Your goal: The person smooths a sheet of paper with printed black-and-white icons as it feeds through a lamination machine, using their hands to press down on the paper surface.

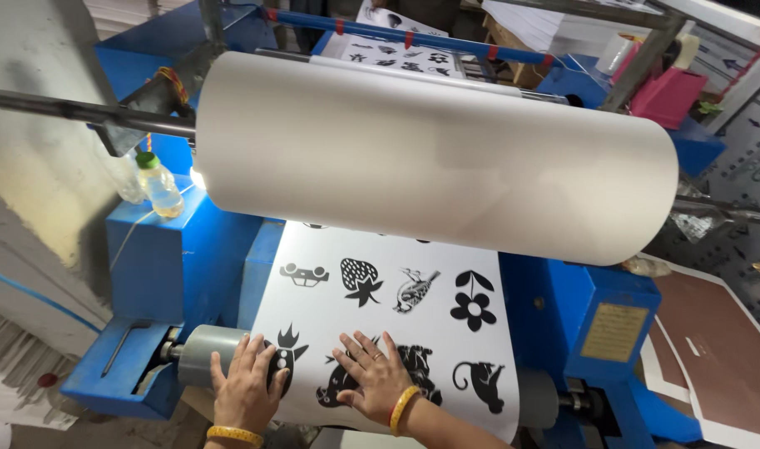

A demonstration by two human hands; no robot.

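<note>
Both hands lie flat, fingers spread, gripping nothing: the left hand (247, 384) presses the white printed sheet (396, 291) near its edge over the grey roller (203, 353), the right hand (378, 376) on its black silhouettes. The sheet seems to feed down from the big white roll (434, 154) on the blue machine (180, 249).

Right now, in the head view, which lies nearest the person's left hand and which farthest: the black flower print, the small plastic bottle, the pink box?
From the left hand:
1. Small plastic bottle with green cap, upper left.
2. Black flower print, right, on the white sheet; nearly as close.
3. Pink box, far upper right.
</note>
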